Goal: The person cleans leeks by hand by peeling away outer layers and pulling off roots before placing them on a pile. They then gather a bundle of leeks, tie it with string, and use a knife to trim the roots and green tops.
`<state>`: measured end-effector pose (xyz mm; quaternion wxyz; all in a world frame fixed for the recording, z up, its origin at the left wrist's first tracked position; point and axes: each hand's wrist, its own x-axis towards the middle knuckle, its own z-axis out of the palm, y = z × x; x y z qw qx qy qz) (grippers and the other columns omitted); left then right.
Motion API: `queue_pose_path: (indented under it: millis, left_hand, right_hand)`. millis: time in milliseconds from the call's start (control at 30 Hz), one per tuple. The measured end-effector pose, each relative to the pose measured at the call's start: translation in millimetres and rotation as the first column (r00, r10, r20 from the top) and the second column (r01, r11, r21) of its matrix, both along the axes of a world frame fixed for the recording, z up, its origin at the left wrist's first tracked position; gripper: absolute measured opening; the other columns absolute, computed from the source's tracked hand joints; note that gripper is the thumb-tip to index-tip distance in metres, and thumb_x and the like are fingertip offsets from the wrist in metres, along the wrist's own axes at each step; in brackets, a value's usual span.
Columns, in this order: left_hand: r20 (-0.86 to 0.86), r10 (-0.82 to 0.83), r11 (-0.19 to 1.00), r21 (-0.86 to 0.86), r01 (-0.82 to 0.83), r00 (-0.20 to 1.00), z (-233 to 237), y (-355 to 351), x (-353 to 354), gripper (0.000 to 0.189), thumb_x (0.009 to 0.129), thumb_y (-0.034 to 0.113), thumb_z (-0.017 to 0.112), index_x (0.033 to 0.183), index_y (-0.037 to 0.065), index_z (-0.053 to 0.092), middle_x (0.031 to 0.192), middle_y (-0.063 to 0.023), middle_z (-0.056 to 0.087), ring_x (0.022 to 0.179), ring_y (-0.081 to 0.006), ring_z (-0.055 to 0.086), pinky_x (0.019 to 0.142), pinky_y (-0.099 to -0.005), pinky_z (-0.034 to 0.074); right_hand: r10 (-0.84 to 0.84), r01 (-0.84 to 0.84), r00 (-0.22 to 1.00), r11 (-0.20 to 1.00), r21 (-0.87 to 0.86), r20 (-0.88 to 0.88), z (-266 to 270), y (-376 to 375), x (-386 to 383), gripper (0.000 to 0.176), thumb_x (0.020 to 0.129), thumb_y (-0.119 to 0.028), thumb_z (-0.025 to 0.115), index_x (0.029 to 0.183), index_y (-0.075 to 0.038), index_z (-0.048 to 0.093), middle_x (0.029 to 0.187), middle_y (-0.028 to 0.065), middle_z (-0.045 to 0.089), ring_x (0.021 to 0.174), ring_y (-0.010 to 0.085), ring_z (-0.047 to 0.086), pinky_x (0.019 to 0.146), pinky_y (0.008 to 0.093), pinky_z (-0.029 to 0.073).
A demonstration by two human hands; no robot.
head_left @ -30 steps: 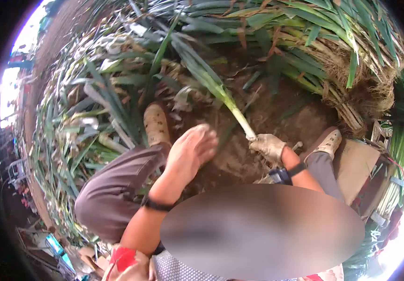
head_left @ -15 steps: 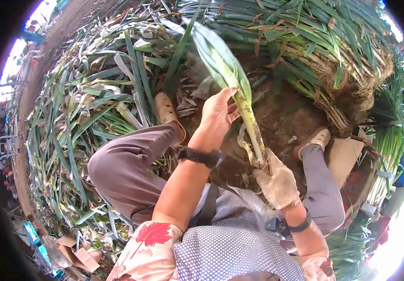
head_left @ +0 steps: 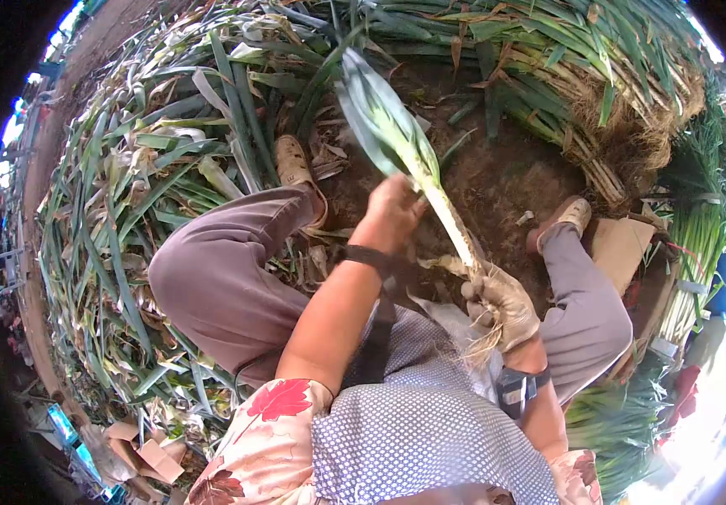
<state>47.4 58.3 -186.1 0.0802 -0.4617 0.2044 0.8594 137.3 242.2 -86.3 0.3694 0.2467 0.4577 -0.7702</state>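
1. Gripping the stalk (head_left: 445, 210) at its root end, the gloved right hand (head_left: 502, 307) was closed, and pale roots (head_left: 487, 341) trailed below it toward the dotted apron (head_left: 430, 429).
2. The bare left hand (head_left: 395, 204) had its fingers curled at the stalk, around where white met green. The fingertips were partly hidden, so whether they gripped could not be told.
3. The stalk was in the air above the bare ground (head_left: 506, 189), between the person's legs (head_left: 228, 269). It slanted, white end near the body, green leaves pointing away and to the left.
4. Along the ground's left edge spread a heap (head_left: 127, 210) of long leaves, some dry, with the left shoe (head_left: 292, 160) beside it.
5. At the ground's far right corner lay a pile (head_left: 616, 76) of stalks, bushy roots toward the right.
6. By the ground's right edge was the right shoe (head_left: 575, 215), next to some cardboard (head_left: 621, 244). Farther right was a tied bundle (head_left: 691, 278) of green stalks.
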Motion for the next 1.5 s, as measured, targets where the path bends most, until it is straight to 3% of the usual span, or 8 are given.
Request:
queue_pose_path:
  millis: [100,233,300,400,900,1100,1200,1500]
  left_hand:
    - [-0.071,-0.293,0.944,0.136,0.3,0.953,-15,42,35,0.012,0.084,0.008,0.05,0.089,-0.001,0.055,0.078,-0.0113,0.06,0.064,-0.0219,0.061,0.05,-0.0323,0.054]
    - [0.24,-0.95,0.032,-0.566,0.824,0.201,-124,62,97,0.024,0.085,0.021,0.05,0.092,0.0,0.061,0.085,-0.0116,0.061,0.078,-0.0215,0.057,0.069,-0.0348,0.047]
    - [0.302,-0.899,0.024,-0.69,0.723,0.318,-136,35,84,0.031,0.085,0.028,0.053,0.099,0.001,0.061,0.087,-0.0116,0.061,0.08,-0.0207,0.057,0.072,-0.0337,0.047]
    - [-0.193,-0.289,0.944,-0.22,0.245,0.938,-70,-9,29,0.039,0.083,0.037,0.059,0.101,0.002,0.058,0.082,-0.0113,0.061,0.075,-0.0236,0.057,0.069,-0.0375,0.048]
    - [-0.032,-0.372,0.925,-0.09,0.368,0.928,-26,19,24,0.024,0.086,0.006,0.038,0.105,-0.008,0.043,0.084,-0.0137,0.059,0.068,-0.0215,0.062,0.057,-0.0287,0.055]
    - [0.213,-0.926,0.159,-0.531,0.832,0.313,-68,26,46,0.042,0.089,0.033,0.046,0.105,-0.005,0.05,0.098,-0.0168,0.055,0.088,-0.0282,0.057,0.077,-0.0398,0.05]
    - [-0.223,-0.292,0.945,-0.216,0.245,0.93,-40,0,7,0.051,0.089,0.043,0.047,0.111,-0.002,0.046,0.106,-0.0164,0.054,0.095,-0.025,0.053,0.076,-0.0372,0.048]
    - [-0.142,-0.112,0.989,-0.109,0.097,0.983,-39,-27,-62,0.031,0.082,0.007,0.049,0.108,-0.008,0.042,0.089,-0.0168,0.054,0.074,-0.0331,0.062,0.063,-0.0436,0.055]
  right_hand:
    - [-0.009,0.012,1.0,0.995,-0.104,0.026,-12,-8,-15,0.032,0.085,-0.01,0.052,0.115,-0.002,0.051,0.077,0.0026,0.059,0.056,0.0059,0.052,0.05,0.0156,0.042]
    - [0.528,-0.078,0.737,0.686,0.723,-0.421,-24,-12,-21,0.038,0.083,-0.014,0.052,0.119,-0.002,0.049,0.089,0.0119,0.063,0.079,0.021,0.062,0.07,0.0302,0.049]
    - [0.69,0.114,0.596,0.435,0.893,-0.412,-27,-10,-12,0.04,0.081,-0.017,0.053,0.119,-0.003,0.049,0.094,0.015,0.062,0.081,0.026,0.062,0.071,0.0323,0.049]
    - [0.818,0.295,0.471,0.207,0.933,-0.33,-38,-6,4,0.043,0.078,-0.017,0.054,0.119,-0.005,0.051,0.094,0.0182,0.06,0.079,0.0323,0.061,0.069,0.0362,0.05]
    - [0.589,0.367,0.572,0.44,0.82,-0.572,-40,-16,9,0.042,0.074,-0.012,0.06,0.115,-0.004,0.052,0.098,0.0188,0.056,0.089,0.0333,0.055,0.081,0.0389,0.045]
    - [0.69,0.411,0.513,0.325,0.852,-0.511,-25,-11,0,0.043,0.074,-0.013,0.06,0.115,-0.005,0.051,0.1,0.0158,0.056,0.089,0.031,0.057,0.076,0.0369,0.048]
    - [0.785,0.451,0.39,0.294,0.843,-0.482,-23,-14,8,0.043,0.074,-0.012,0.06,0.116,-0.007,0.052,0.099,0.0154,0.056,0.085,0.0303,0.058,0.07,0.037,0.05]
    - [0.754,0.371,0.439,0.343,0.863,-0.489,-26,-15,11,0.043,0.073,-0.01,0.061,0.115,-0.01,0.053,0.097,0.0153,0.055,0.083,0.0301,0.058,0.072,0.0354,0.05]
